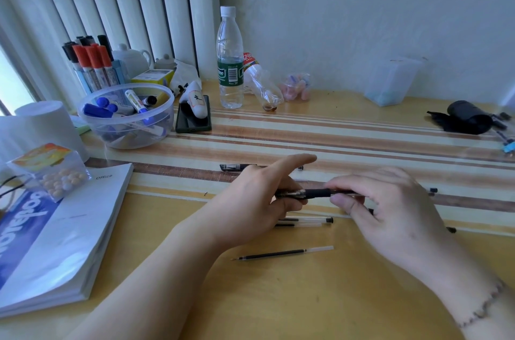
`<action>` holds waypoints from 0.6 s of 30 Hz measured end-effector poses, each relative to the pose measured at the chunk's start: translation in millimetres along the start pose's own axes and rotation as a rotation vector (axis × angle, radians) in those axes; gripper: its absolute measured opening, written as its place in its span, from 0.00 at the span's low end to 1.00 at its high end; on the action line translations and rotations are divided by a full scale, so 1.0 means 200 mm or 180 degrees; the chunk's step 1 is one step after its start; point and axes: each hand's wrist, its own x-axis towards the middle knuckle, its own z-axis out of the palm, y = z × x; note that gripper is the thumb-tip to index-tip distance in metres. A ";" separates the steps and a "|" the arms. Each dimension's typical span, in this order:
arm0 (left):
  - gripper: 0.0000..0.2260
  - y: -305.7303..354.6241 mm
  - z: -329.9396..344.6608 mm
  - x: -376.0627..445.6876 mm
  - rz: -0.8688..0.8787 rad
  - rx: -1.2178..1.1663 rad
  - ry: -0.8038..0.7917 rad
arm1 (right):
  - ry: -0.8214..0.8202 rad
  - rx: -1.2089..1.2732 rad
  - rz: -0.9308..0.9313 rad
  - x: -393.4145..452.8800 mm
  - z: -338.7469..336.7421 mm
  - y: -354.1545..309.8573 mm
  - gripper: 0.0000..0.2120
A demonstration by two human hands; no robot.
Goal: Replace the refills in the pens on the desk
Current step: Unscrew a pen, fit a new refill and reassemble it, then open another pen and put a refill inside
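Observation:
A black pen [315, 193] is held level above the desk between both hands. My left hand [256, 197] grips its tip end, with the index finger stretched out. My right hand [390, 208] pinches the barrel from the right, and it looks blurred. A loose black refill [281, 254] lies on the desk in front of the hands. Two more refills [306, 222] lie under the hands. Another black pen [237, 167] rests behind my left hand, partly hidden. Pen ends [432, 191] stick out to the right of my right hand.
A thick book [64, 233] lies at the left with a small clear box of beads [55, 172] on it. Behind are a clear bowl of markers [125, 114], a marker holder [92, 66], a phone [192, 119], a water bottle [230, 61], a tipped bottle [263, 86] and a black pouch [465, 116].

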 end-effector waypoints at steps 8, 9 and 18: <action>0.30 0.00 0.00 0.00 0.0226 0.0169 0.0105 | 0.0127 0.0209 -0.0077 -0.01 0.03 -0.01 0.09; 0.30 0.00 0.00 0.00 0.0223 0.0137 0.0121 | 0.0166 0.0238 -0.0081 -0.01 0.03 -0.01 0.09; 0.30 -0.01 -0.05 -0.02 0.0248 -0.0058 -0.0047 | -0.0115 0.0592 0.0315 -0.02 0.03 -0.03 0.09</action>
